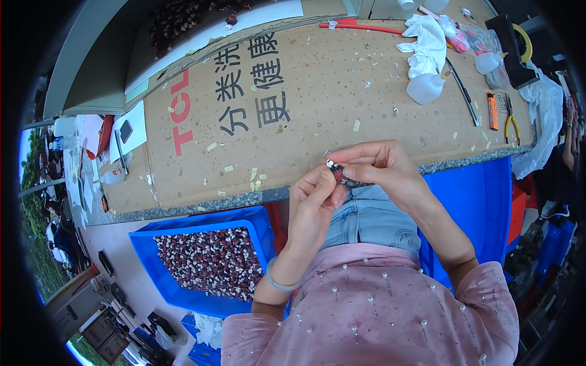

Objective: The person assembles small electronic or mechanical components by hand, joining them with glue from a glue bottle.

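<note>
Over the table's front edge, my left hand is closed around a small dark-red figurine with a white and black top. My right hand meets it from the other side, thumb and fingers pinched at the figurine's upper part. Both hands touch the same piece, and the fingers hide much of its body. Whether the right fingers also hold a smaller part, I cannot make out. Below and left of my hands stands a blue bin filled with many similar dark-red and white pieces.
Cardboard covers the table, dotted with yellowish scraps. At the right lie a white squeeze bottle, a black pen, an orange box, yellow-handled pliers and a tape dispenser. More dark-red pieces sit on a shelf at the back left.
</note>
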### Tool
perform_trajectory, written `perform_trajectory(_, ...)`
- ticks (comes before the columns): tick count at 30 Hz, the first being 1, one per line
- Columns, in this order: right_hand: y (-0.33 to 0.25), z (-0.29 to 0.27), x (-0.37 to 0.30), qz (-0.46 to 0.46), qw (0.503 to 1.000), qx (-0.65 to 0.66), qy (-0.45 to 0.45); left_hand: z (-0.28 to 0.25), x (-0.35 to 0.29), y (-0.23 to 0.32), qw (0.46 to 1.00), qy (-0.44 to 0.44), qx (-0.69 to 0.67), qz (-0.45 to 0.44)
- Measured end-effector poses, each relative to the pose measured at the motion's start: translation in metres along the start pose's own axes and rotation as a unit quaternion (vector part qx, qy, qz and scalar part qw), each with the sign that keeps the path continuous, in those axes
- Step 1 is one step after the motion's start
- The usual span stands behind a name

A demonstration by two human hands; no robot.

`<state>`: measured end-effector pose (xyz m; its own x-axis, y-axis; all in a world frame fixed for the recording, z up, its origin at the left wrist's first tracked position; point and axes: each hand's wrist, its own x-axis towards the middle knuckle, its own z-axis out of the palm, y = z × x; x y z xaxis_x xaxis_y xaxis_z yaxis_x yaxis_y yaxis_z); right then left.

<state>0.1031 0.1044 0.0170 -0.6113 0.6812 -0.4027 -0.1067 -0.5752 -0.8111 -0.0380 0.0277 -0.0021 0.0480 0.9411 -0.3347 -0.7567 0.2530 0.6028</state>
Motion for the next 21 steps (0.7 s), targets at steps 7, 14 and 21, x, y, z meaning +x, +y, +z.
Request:
perform_trajectory(7,-0.0005,0.0007,0.0000,0.008,1.000,-0.006,0.009,0.0010,-0.0006,-0.0007,1.000,0.011,0.015,0.009)
perform_trajectory(14,-0.0003,-0.0005,0.0009,0.005,1.000,0.002,-0.003,0.0065,-0.0006,0.0026,0.998,0.040,0.041,0.009)
perform_trajectory(21,-0.0013,-0.0011,0.0011,0.022,1.000,-0.011,-0.004,0.0028,-0.0004,0.0017,0.999,0.026,0.046,0.014)
